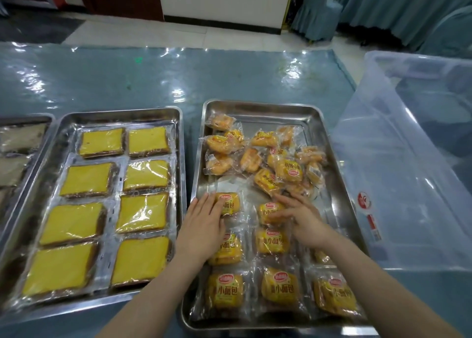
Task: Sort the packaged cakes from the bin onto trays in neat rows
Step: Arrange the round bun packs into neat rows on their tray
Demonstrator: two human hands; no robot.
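A steel tray (329,143) in front of me holds small packaged buns. Several lie in neat rows at its near end (279,288), and a loose heap (278,159) fills the far half. My left hand (204,222) lies flat with straight fingers on a bun packet (229,203) at the left of the third row. My right hand (298,216) rests with spread fingers on the packet (268,211) beside it. The clear plastic bin (408,159) stands to the right of the tray.
A second steel tray (56,143) to the left holds yellow sliced cakes in two columns. A third tray (15,138) shows at the far left edge. The table (127,77) is covered with shiny clear plastic. Curtains and floor lie beyond.
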